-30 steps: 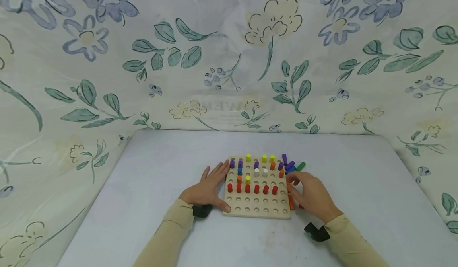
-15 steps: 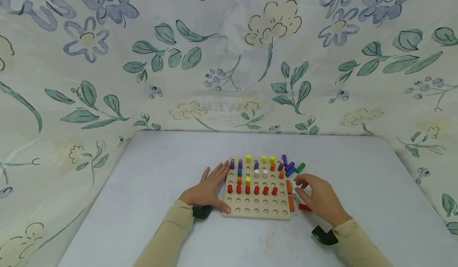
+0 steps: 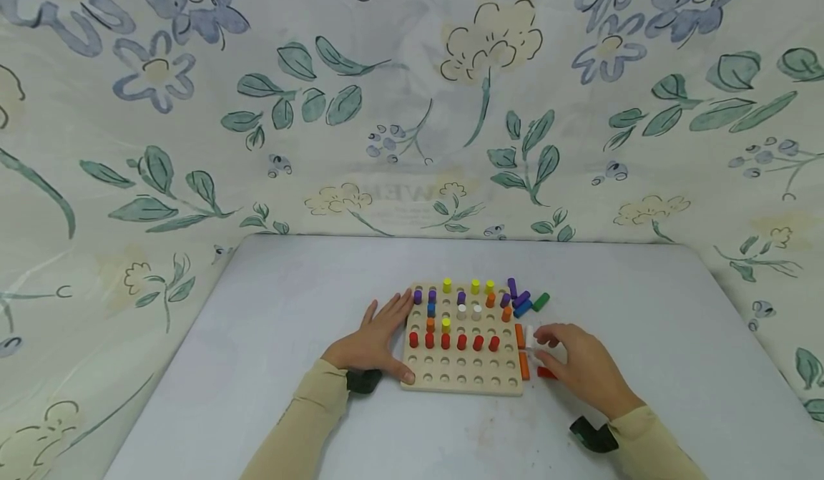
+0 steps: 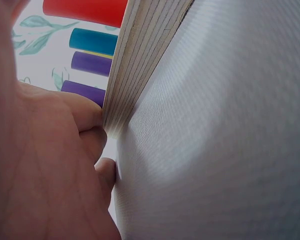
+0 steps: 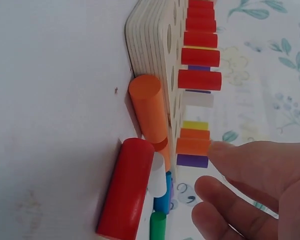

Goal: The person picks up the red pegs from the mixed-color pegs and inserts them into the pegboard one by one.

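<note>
A wooden pegboard (image 3: 462,387) lies flat, with several coloured pegs upright in its holes, including a row of red pegs (image 3: 461,341). My left hand (image 3: 373,344) rests against the board's left side, fingers spread; the left wrist view has its fingers (image 4: 85,112) touching the board's layered edge (image 4: 145,45). Just right of the board, my right hand (image 3: 586,365) hovers with thumb and fingers apart and nothing between them. Nearest to it are a lying white peg (image 3: 529,337) and a red peg (image 3: 547,373), partly covered by the hand. Two orange pegs (image 3: 524,365) lie along the board's right edge.
Beyond the right hand, loose purple pegs (image 3: 521,298), a blue peg (image 3: 523,309) and a green peg (image 3: 541,301) lie by the board's far right corner. Everything stands on a white table (image 3: 309,272), backed by a flower-printed cloth (image 3: 412,108).
My right hand has drawn back from the board's right edge, rightward and toward me, uncovering the orange pegs and the white peg. The left hand and the board stay put.
</note>
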